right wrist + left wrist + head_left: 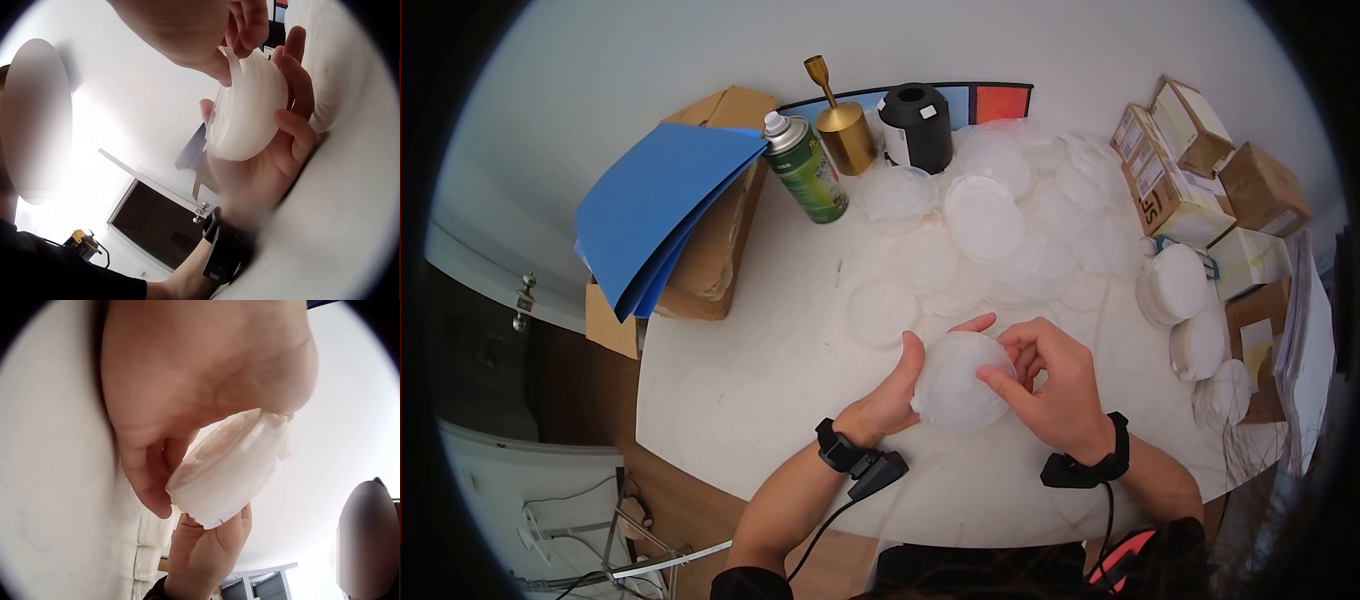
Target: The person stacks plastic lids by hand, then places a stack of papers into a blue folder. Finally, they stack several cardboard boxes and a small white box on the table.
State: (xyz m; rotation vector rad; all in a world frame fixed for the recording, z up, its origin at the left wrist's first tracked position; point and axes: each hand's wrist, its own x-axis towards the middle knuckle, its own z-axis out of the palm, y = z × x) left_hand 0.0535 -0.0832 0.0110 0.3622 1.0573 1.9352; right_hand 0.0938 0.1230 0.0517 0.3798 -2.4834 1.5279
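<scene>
Centrally, just above the near part of the white table [740, 380], a translucent plastic bowl [958, 385] is held between both hands. The left hand [892, 392] is curled round the bowl's left side, its thumb lying along the upper edge and its fingers wrapped beneath; from the left wrist view the bowl [225, 472] is seen cradled against the palm with the fingers [147, 481] bent under its rim. The right hand [1050, 385] grasps the right side, its fingertips pressed on the bowl's rounded surface. In the right wrist view the bowl [247, 112] is shown dome-outward, pinched at its upper edge by the right hand's fingers [247, 28], while the left hand [262, 169] cups it from below. The bowl is held clear of the tabletop.

Farther back on the table, a spread of clear plastic lids and bowls [1000, 220] is laid out, many overlapping. Beyond them, a black cylindrical container [916, 128] stands upright, with a brass-coloured funnel-topped vessel [843, 125] just to its left and a green spray can [805, 168] tilted left of that. A blue folder [655, 210] is draped over a cardboard box [720, 230] at the far left. Stacked cardboard boxes [1190, 170] are seen at the far right, and stacks of white lids [1185, 300] lie at the right edge, near them.
</scene>
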